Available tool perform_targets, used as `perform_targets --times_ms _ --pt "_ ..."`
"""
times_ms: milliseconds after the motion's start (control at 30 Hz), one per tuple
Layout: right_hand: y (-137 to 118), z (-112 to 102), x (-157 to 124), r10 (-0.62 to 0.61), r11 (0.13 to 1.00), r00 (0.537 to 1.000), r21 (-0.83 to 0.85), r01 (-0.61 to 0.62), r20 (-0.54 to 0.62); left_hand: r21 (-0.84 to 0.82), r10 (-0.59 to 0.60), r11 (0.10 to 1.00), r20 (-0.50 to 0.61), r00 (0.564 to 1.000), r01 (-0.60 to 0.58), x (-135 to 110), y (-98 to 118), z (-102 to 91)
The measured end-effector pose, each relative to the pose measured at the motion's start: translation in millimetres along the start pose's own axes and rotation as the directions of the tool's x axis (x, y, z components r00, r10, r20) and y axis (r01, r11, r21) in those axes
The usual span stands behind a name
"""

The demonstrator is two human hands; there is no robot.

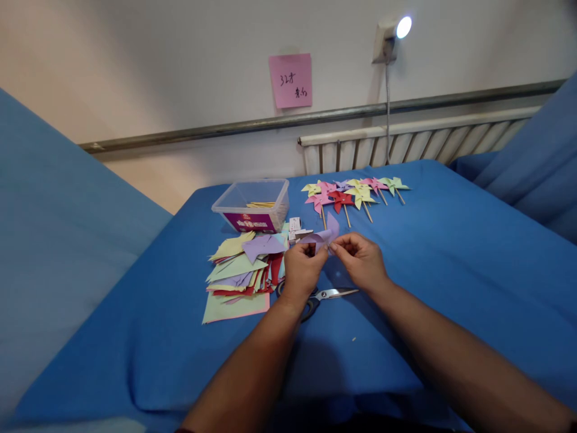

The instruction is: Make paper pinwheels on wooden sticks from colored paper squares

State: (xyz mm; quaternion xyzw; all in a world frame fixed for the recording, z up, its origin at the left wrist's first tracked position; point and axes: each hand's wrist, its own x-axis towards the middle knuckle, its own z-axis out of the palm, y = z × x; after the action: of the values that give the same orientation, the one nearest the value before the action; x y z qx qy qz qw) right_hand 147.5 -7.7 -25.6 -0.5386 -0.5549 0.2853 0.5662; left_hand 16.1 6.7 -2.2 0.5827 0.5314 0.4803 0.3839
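Both hands are closed in a pinch on a piece of purple paper (333, 225): the left hand (303, 270) grips it with curled fingers, and the right hand (364, 260) has thumb and forefinger together at its near edge. I cannot tell whether anything tiny sits between those fingertips.

Under them spreads a table (455, 270) in blue cloth. Left of the hands lies a pile of coloured paper (237, 264); a clear tub (282, 207) stands just behind it. Finished pinwheels (360, 193) lie grouped at the back. Scissors (333, 293) rest below the wrists, so a carelessly lowered arm could meet the blades. The purple paper could spring flat if the left pinch slackens, or tear from too hard a pull. Thin sticks (260, 204) lie in the tub. Small boxes (294, 224) beside the left hand might be knocked by its knuckles. Nearest the person is a white scrap (354, 339).
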Motion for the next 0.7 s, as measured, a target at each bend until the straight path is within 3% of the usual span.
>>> perform_targets --times_ms 533,700 --pt "-0.1 -0.1 0.4 0.01 1.0 1.0 0.006 -0.01 0.006 0.034 0.05 0.998 -0.018 0.999 -0.049 -0.7 -1.9 0.1" --pt "0.8 0.2 2.6 -0.073 0.997 0.997 -0.008 0.073 -0.03 0.044 0.051 0.998 -0.02 0.999 -0.05 -1.7 0.8 0.3"
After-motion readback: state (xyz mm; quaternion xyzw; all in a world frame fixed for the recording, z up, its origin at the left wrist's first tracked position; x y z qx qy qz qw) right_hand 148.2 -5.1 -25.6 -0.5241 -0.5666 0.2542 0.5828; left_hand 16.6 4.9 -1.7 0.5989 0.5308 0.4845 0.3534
